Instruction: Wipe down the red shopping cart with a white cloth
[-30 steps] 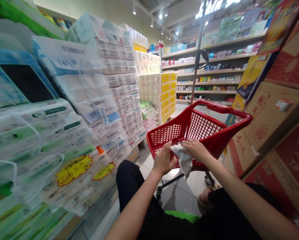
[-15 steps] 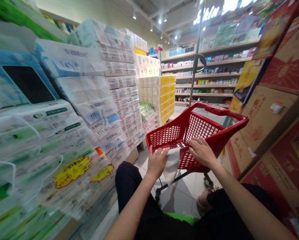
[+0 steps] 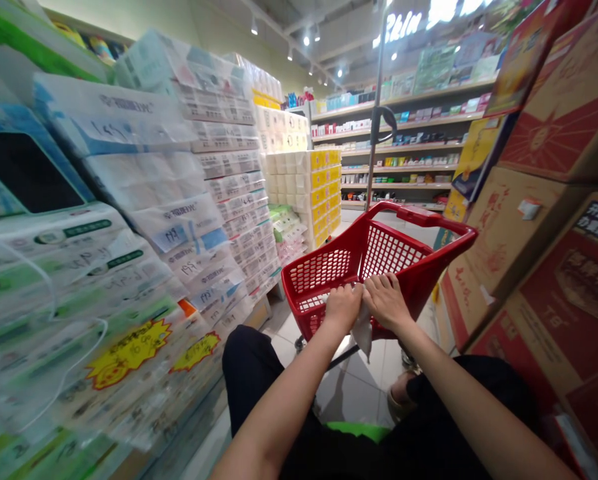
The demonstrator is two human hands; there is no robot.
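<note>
A red plastic shopping cart [image 3: 323, 270] stands in front of my knees, its basket tilted in my view. At the basket's near rim my left hand [image 3: 343, 308] is closed, gripping a whitish cloth [image 3: 363, 335]. Right beside it, my right hand [image 3: 386, 301] curls over the same rim, fingers wrapped round the cloth too. Bunched between the two hands, the cloth hangs down outside the basket. Its upper part is hidden under my fingers.
Stacked tissue packs [image 3: 229, 147] rise on the left, with a dark-screened phone [image 3: 31, 172] and a white cable [image 3: 53, 293]. Cardboard boxes [image 3: 523, 227] crowd the right. Behind the cart are a metal pole [image 3: 376, 87] and stocked shelves [image 3: 403, 147].
My left hand has moved right along the rim with the cloth, up against my right hand. My right hand has closed from spread fingers, and the cloth is now bunched.
</note>
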